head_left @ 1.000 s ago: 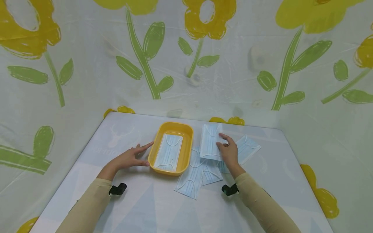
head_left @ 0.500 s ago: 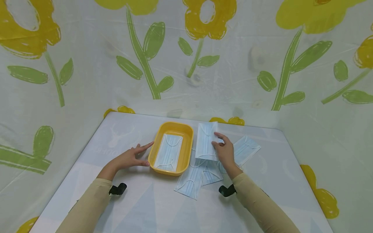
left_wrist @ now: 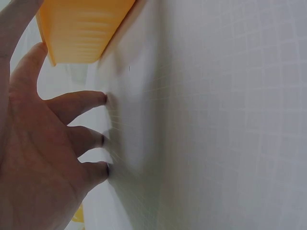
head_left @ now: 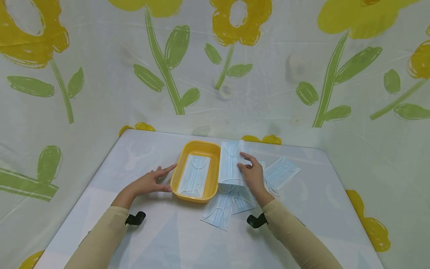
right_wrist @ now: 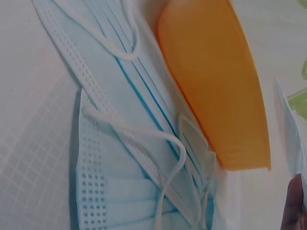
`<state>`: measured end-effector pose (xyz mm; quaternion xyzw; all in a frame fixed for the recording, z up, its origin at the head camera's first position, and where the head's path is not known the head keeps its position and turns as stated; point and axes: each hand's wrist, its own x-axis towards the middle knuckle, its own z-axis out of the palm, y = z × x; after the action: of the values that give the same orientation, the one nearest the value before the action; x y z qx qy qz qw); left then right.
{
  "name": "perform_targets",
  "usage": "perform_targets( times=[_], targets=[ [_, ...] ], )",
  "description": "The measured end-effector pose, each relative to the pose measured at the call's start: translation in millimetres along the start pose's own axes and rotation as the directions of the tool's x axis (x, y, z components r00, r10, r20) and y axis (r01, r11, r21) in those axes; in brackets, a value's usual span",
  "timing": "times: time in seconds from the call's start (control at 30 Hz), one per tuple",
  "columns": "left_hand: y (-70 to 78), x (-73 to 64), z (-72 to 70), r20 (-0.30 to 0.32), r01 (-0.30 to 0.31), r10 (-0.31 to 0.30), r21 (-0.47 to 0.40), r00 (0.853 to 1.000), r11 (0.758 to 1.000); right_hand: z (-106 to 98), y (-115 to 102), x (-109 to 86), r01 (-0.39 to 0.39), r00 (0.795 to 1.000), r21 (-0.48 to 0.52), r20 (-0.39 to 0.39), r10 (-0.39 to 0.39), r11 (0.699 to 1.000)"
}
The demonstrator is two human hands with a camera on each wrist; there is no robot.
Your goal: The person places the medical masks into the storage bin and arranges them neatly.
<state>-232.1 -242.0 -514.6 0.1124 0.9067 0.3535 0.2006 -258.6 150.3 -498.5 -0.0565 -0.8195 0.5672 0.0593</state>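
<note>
Left hand (head_left: 147, 183): fingers straight and spread, gripping nothing; the tips of thumb and forefinger meet the side of the tray (head_left: 213, 181), the other three fan out above the bench (head_left: 161, 243).
Right hand (head_left: 254, 175): thumb and forefinger pinch the held mask (head_left: 230, 164) by its edge.
Held mask: to the left of the right hand, raised over the loose masks and overlapping the tray's rim in the head view; whether it touches that rim cannot be told.
Tray: yellow, between the two hands, just right of the left hand's fingertips.
Tray mask (head_left: 194, 175): pale blue, flat inside the tray, between the hands, its white loops lying on top.
Loose masks (head_left: 220, 213): overlapping on the bench, below and left of the right hand, just beside the tray.
Far mask (head_left: 282, 172): flat on the bench, to the right of the right hand, slanted.
Sleeves (head_left: 100, 237): beige, behind both hands.
Backdrop (head_left: 268, 82): yellow flowers and green leaves, beyond both hands.
</note>
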Motion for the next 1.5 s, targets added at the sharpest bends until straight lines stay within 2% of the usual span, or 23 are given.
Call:
perform_targets(
  times=[0.23,0.37,0.7,1.03,1.27,1.5],
  targets=[
    [-0.1,0.0,0.2,-0.005,-0.004,0.004,0.011,1.0,1.0,14,-2,-3.7,0.036,0.999,0.044,0.022,-0.037,0.998],
    [-0.7,0.2,0.5,-0.006,-0.017,0.017,0.014,1.0,1.0,23,-4,-6.5,0.051,0.998,0.043,0.032,-0.052,0.998],
    [-1.4,0.4,0.2,-0.005,-0.006,0.006,0.009,1.0,1.0,43,-14,-14.1,0.056,0.996,0.033,0.068,-0.058,0.998],
    [-1.0,-0.2,-1.0,-0.002,-0.023,0.024,0.014,1.0,1.0,54,-21,-17.7,0.037,0.996,0.024,0.086,-0.039,0.999],
    [-0.6,-0.5,-1.1,-0.001,-0.016,0.016,0.011,1.0,1.0,62,-24,-17.8,0.036,0.994,0.06,0.103,-0.042,0.998],
    [-1.9,0.0,-0.9,0.0,-0.027,0.027,0.013,1.0,1.0,72,-33,-19.9,-0.001,0.993,0.051,0.115,-0.005,0.999]
  ],
)
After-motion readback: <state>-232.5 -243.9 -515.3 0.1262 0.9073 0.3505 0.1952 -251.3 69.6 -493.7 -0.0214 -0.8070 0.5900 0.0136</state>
